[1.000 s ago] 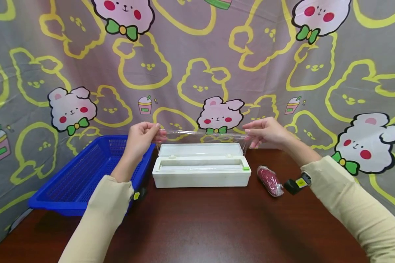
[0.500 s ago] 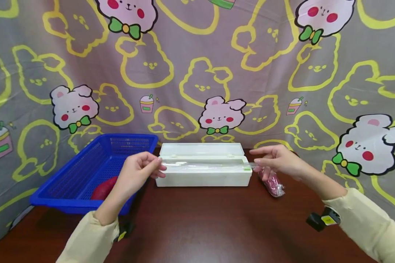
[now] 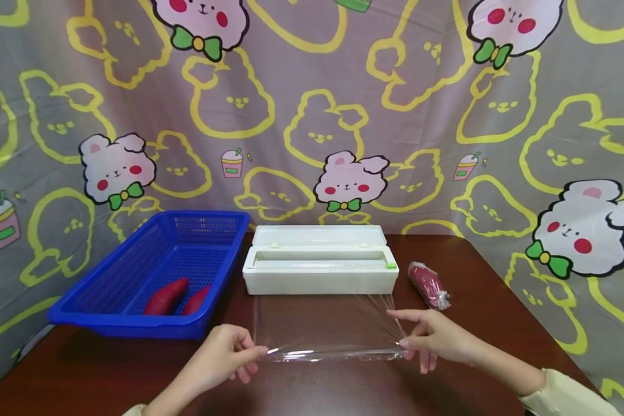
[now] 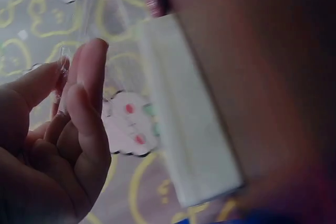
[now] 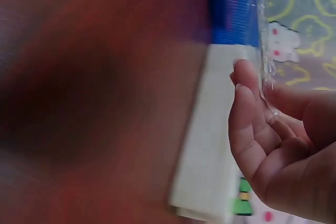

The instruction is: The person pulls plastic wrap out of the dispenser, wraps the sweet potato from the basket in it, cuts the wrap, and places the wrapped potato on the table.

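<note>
A sheet of clear plastic wrap [image 3: 322, 329] stretches over the table toward the person from a white wrap dispenser box [image 3: 319, 282], whose lid stands raised at the back. My left hand [image 3: 227, 357] pinches the sheet's near left corner between thumb and fingers. At the near right corner, my right hand [image 3: 437, 340] pinches the film too, its index finger extended. Both wrist views show the film caught between thumb and fingers, with the left hand [image 4: 68, 124] and right hand [image 5: 283, 135] close up. The film's front edge is bunched into a shiny band.
A blue plastic basket [image 3: 130, 325] stands on the left, holding red sweet potatoes [image 3: 166, 297]. Right of the dispenser lies a reddish item wrapped in film [image 3: 429, 285]. A green slider [image 3: 390, 266] sits at the box's right end. A patterned curtain [image 3: 291, 115] hangs behind the brown table [image 3: 312, 393].
Both hands have come down and toward the person from above the box, drawing the film out over the tabletop. The sweet potatoes in the basket have come into sight.
</note>
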### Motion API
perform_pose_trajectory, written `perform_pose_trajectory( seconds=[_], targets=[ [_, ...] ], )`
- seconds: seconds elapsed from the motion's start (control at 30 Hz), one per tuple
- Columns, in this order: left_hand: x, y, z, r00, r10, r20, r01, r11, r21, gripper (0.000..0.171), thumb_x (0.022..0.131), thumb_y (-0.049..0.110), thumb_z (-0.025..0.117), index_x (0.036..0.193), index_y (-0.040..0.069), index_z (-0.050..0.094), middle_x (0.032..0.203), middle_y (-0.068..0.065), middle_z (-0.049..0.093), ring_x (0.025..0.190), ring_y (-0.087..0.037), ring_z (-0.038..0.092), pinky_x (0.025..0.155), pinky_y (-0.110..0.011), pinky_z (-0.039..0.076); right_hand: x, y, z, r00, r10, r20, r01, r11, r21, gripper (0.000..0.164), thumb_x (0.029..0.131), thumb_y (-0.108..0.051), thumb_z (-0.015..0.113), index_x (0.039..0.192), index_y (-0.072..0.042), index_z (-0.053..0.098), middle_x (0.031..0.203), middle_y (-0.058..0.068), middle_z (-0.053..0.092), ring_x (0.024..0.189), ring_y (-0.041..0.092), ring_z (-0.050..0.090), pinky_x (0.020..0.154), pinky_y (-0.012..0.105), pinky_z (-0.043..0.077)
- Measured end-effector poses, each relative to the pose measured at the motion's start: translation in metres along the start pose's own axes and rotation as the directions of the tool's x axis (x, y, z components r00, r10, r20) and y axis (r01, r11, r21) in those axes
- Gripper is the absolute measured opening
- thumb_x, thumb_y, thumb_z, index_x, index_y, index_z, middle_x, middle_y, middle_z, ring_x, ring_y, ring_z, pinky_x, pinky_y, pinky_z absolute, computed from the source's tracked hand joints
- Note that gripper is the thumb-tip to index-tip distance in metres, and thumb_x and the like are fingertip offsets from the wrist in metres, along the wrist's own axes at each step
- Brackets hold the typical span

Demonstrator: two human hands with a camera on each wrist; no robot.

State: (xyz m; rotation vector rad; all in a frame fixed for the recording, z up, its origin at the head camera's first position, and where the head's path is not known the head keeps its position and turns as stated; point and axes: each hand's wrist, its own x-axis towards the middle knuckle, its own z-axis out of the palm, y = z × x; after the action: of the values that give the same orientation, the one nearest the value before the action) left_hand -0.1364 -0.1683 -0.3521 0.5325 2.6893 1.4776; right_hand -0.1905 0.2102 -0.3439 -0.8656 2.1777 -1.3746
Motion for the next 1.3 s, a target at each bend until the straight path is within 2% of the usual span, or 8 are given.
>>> perform_pose_trajectory(
  seconds=[0.17, 0.33, 0.47, 0.63, 0.87, 1.17, 1.23, 1.3],
  targets=[
    [-0.004, -0.02, 0.012, 0.999, 0.014, 0.032, -0.015, 1.0, 0.02, 0.021, 0.074, 0.013, 0.072, 0.064, 0.005, 0.055, 0.051, 0.0, 0.058, 0.038, -0.011, 0.054, 0.033, -0.025, 0.041, 0.002, 0.03, 0.016, 1.0, 0.025, 0.018, -0.028, 0.99, 0.138, 0.066, 0.087, -0.008, 0.056, 0.137, 0.009, 0.016, 0.065, 0.019, 0.059, 0.044, 0.016, 0.058, 0.037, 0.035, 0.046],
    [-0.002, -0.033, 0.018, 0.999, 0.01, 0.049, -0.013, 0.999, 0.049, 0.024, 0.073, 0.011, 0.072, 0.072, 0.005, 0.049, 0.051, 0.003, 0.057, 0.036, -0.01, 0.052, 0.035, -0.026, 0.042, 0.007, 0.05, 0.026, 0.997, 0.074, 0.031, -0.08, 0.963, 0.256, 0.073, 0.087, -0.007, 0.055, 0.14, 0.003, 0.005, 0.064, 0.018, 0.059, 0.044, 0.014, 0.057, 0.038, 0.027, 0.046],
    [0.004, -0.04, 0.018, 0.997, -0.012, 0.072, 0.004, 0.995, 0.1, 0.026, 0.074, 0.012, 0.071, 0.088, 0.003, 0.052, 0.051, 0.004, 0.056, 0.034, -0.01, 0.051, 0.032, -0.026, 0.039, 0.009, 0.059, 0.029, 0.993, 0.104, 0.051, -0.114, 0.944, 0.309, 0.077, 0.087, -0.007, 0.055, 0.14, 0.002, 0.0, 0.064, 0.016, 0.059, 0.045, 0.013, 0.057, 0.039, 0.023, 0.045],
    [0.007, -0.044, 0.018, 0.989, -0.056, 0.136, 0.04, 0.992, 0.119, 0.051, 0.075, 0.011, 0.071, 0.118, -0.008, 0.05, 0.048, 0.005, 0.054, 0.032, -0.011, 0.051, 0.03, -0.028, 0.039, 0.012, 0.065, 0.03, 0.985, 0.146, 0.096, -0.171, 0.92, 0.353, 0.078, 0.088, -0.007, 0.054, 0.14, 0.001, -0.004, 0.064, 0.012, 0.058, 0.045, 0.014, 0.058, 0.04, 0.024, 0.046],
    [0.01, -0.048, 0.017, 0.979, -0.092, 0.182, 0.056, 0.98, 0.193, 0.055, 0.076, 0.016, 0.07, 0.118, -0.012, 0.049, 0.046, 0.008, 0.053, 0.031, -0.009, 0.049, 0.029, -0.026, 0.037, 0.02, 0.066, 0.031, 0.966, 0.251, 0.054, -0.256, 0.924, 0.286, 0.076, 0.087, -0.01, 0.057, 0.142, -0.004, 0.005, 0.056, 0.011, 0.055, 0.039, 0.016, 0.055, 0.035, 0.026, 0.044],
    [0.017, -0.049, 0.023, 0.973, -0.161, 0.162, 0.093, 0.928, 0.362, 0.055, 0.076, 0.024, 0.071, 0.119, -0.005, 0.053, 0.043, 0.007, 0.049, 0.03, -0.007, 0.047, 0.03, -0.026, 0.038, 0.022, 0.062, 0.032, 0.945, 0.324, 0.051, -0.328, 0.928, 0.179, 0.072, 0.088, -0.014, 0.056, 0.142, -0.007, 0.009, 0.049, 0.01, 0.052, 0.035, 0.017, 0.053, 0.03, 0.024, 0.04],
    [0.016, -0.048, 0.022, 0.964, -0.181, 0.196, 0.102, 0.928, 0.358, 0.057, 0.078, 0.026, 0.068, 0.122, -0.005, 0.05, 0.042, 0.006, 0.049, 0.03, -0.008, 0.047, 0.029, -0.026, 0.038, 0.022, 0.061, 0.031, 0.94, 0.337, 0.053, -0.341, 0.926, 0.162, 0.072, 0.088, -0.016, 0.056, 0.142, -0.007, 0.01, 0.048, 0.01, 0.052, 0.035, 0.017, 0.053, 0.03, 0.024, 0.04],
    [0.014, -0.046, 0.02, 0.939, -0.221, 0.264, 0.133, 0.94, 0.314, 0.061, 0.082, 0.027, 0.064, 0.128, -0.006, 0.042, 0.042, 0.003, 0.05, 0.03, -0.011, 0.049, 0.029, -0.028, 0.039, 0.022, 0.06, 0.031, 0.936, 0.349, 0.046, -0.352, 0.926, 0.135, 0.072, 0.088, -0.018, 0.057, 0.143, -0.008, 0.011, 0.047, 0.011, 0.052, 0.034, 0.018, 0.053, 0.029, 0.025, 0.04]
  ],
)
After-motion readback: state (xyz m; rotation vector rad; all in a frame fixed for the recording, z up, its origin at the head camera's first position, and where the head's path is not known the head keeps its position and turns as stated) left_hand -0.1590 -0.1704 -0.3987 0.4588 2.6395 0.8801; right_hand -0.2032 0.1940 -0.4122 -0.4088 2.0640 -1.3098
